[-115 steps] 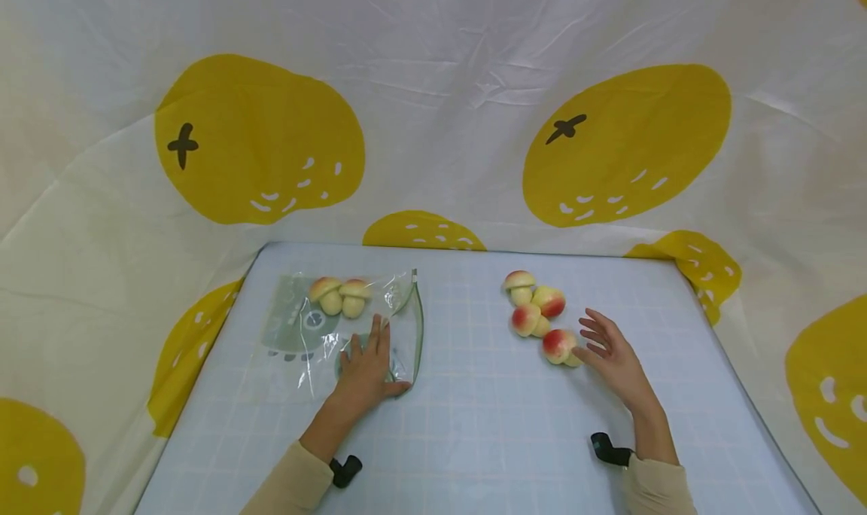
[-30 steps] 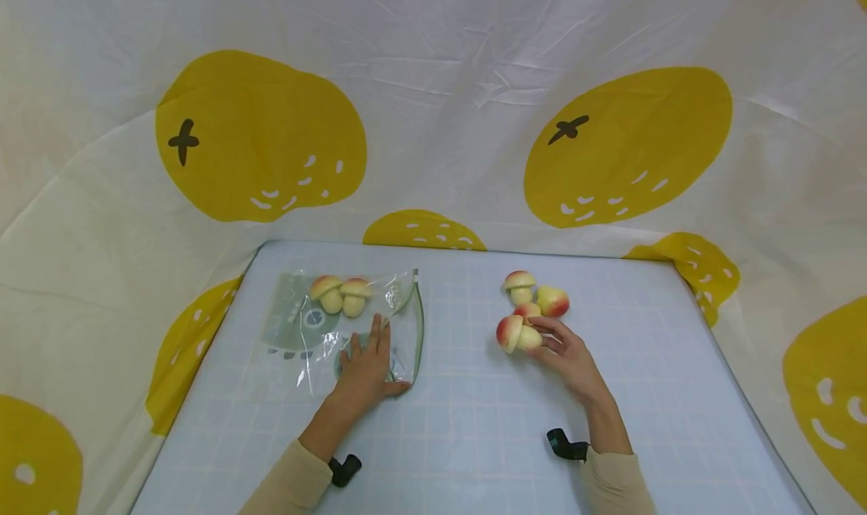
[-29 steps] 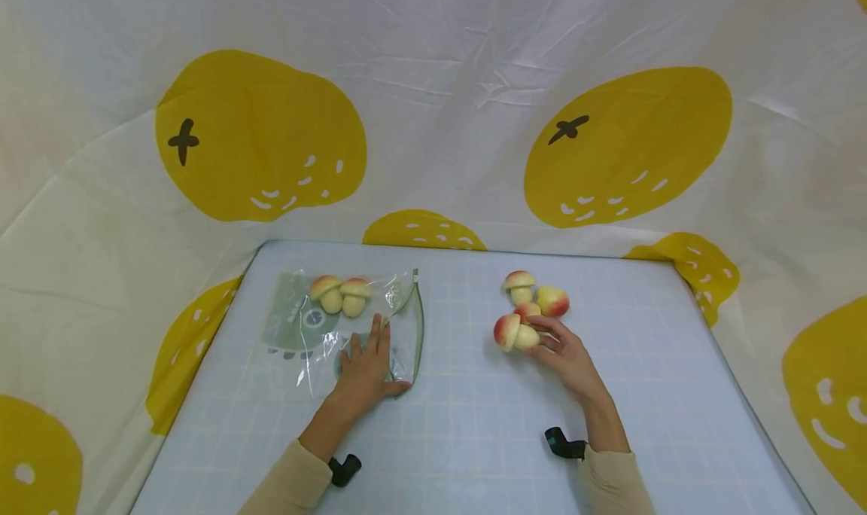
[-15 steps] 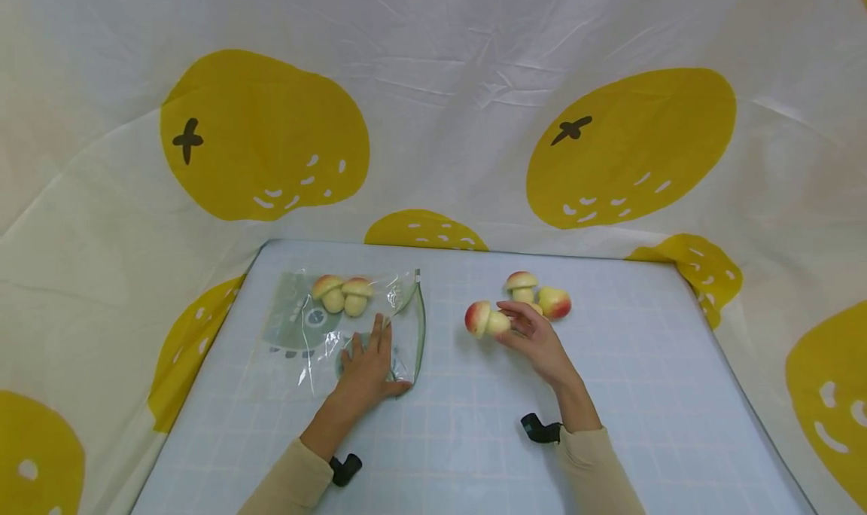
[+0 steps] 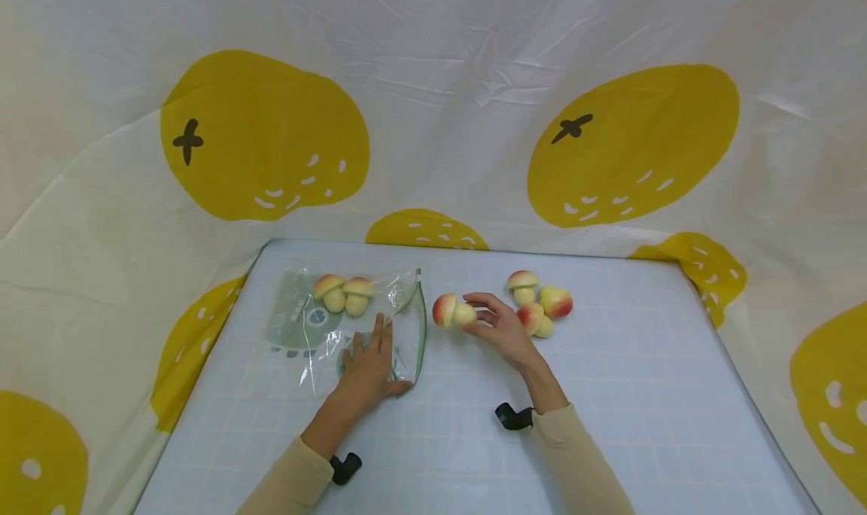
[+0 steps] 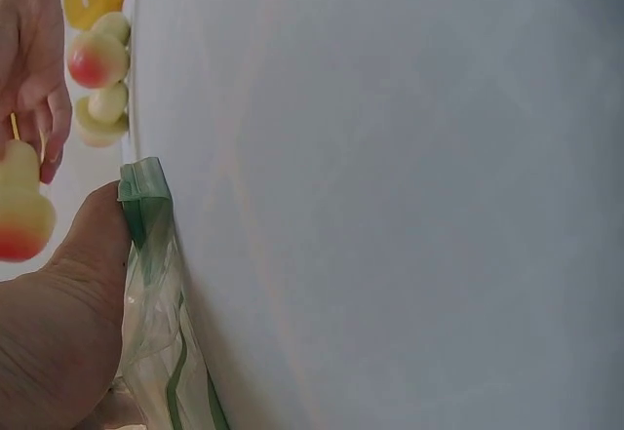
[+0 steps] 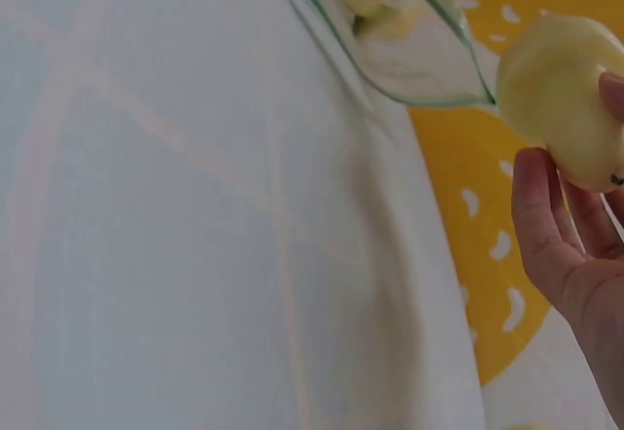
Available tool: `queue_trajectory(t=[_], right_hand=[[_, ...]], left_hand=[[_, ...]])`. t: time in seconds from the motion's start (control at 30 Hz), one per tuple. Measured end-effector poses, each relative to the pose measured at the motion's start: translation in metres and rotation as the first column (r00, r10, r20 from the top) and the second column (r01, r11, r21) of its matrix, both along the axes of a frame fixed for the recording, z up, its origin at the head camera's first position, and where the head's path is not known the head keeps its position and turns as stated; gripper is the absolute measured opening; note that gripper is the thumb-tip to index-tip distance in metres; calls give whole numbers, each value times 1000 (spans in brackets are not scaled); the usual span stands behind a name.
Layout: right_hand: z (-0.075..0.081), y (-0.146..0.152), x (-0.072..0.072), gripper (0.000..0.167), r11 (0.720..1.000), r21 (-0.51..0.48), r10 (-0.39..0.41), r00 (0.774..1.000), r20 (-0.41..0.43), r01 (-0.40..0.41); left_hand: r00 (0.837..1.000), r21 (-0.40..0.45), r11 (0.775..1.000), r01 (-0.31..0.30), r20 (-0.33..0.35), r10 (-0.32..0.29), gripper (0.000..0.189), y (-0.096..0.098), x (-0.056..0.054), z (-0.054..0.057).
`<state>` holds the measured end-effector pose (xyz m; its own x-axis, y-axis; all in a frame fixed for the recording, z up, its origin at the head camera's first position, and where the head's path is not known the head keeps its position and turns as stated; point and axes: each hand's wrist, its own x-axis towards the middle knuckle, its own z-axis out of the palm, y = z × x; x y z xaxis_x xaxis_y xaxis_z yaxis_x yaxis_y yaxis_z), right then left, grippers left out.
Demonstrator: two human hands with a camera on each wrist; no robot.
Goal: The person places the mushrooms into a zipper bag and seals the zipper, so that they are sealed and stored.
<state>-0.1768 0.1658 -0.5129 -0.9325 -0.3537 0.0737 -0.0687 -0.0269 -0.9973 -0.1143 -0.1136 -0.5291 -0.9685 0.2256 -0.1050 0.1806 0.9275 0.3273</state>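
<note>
My right hand (image 5: pixel 500 325) pinches a toy mushroom (image 5: pixel 445 311) by its pale stem, with the red-tinged cap pointing left toward the bag. It is held above the table, just right of the mouth of a clear zip bag (image 5: pixel 287 379). Spread flat over the bag, my left hand (image 5: pixel 366 372) has straight fingers, its thumb (image 6: pixel 93 230) along the green-edged opening. The bag's mouth (image 7: pixel 390 98) gapes in the right wrist view. Two toy mushrooms (image 5: pixel 355 297) lie inside the bag, side by side near its far edge.
Three more toy mushrooms (image 5: pixel 523 287) lie clustered on the table to the right of my right hand. A pale checked cloth (image 5: pixel 460 455) covers the table. Behind it hangs a white curtain (image 5: pixel 447 123) printed with yellow fruit.
My right hand has taken the nearest toy mushroom from the cluster and carried it left to the bag's mouth. The left hand has stayed on the bag.
</note>
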Motion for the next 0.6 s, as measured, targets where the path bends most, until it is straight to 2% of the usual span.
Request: queue_trajectory(t=[0.13,0.4,0.6], right_hand=[[-4,-15,-4,52,1000,19,12,1000,18,-12],[-11,-44,-10,51,989,140,46,999,2,-46],[-16,-62,-13,44,978,211,-4,1000,-14,7]], left_hand=[[1000,-2,1000,-5,3,5,123,1,-1,0],[1000,-12,1000,-19,14,19,127,1,-1,0],[1000,0,1000,-15,19,15,126,1,-1,1]])
